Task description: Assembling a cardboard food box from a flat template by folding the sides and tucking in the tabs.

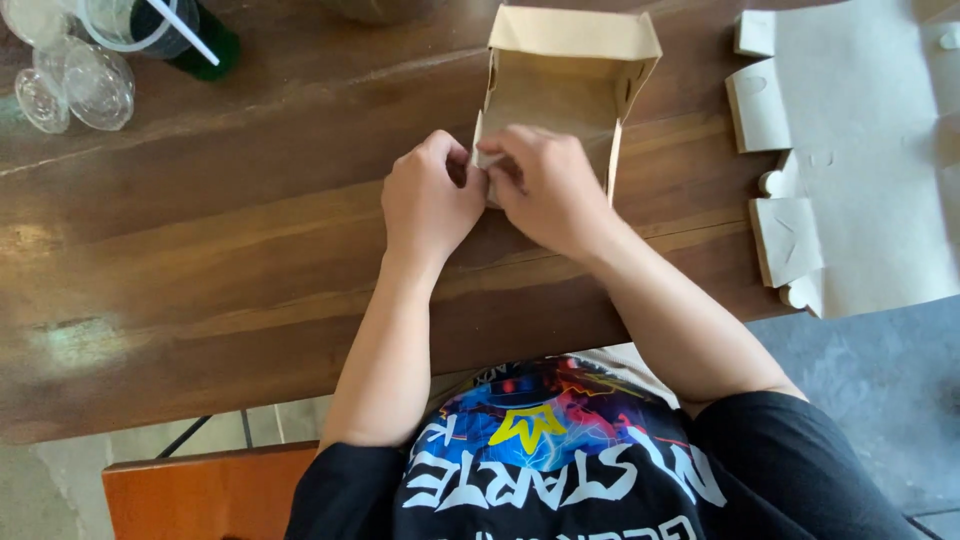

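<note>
A partly folded tan cardboard box (565,75) stands on the dark wooden table (200,260), its far wall upright and its side walls raised. My left hand (430,195) and my right hand (550,190) meet at the box's near left corner. Both pinch the near flap of the box between fingers and thumbs. My hands hide the near wall's edge.
Flat unfolded cardboard box blanks (850,150) lie at the table's right end. A clear plastic cup (130,20) with a white straw, a dark green bottle (205,45) and clear domed lids (75,85) sit at the far left corner. An orange-brown seat (200,495) is below the table's near edge.
</note>
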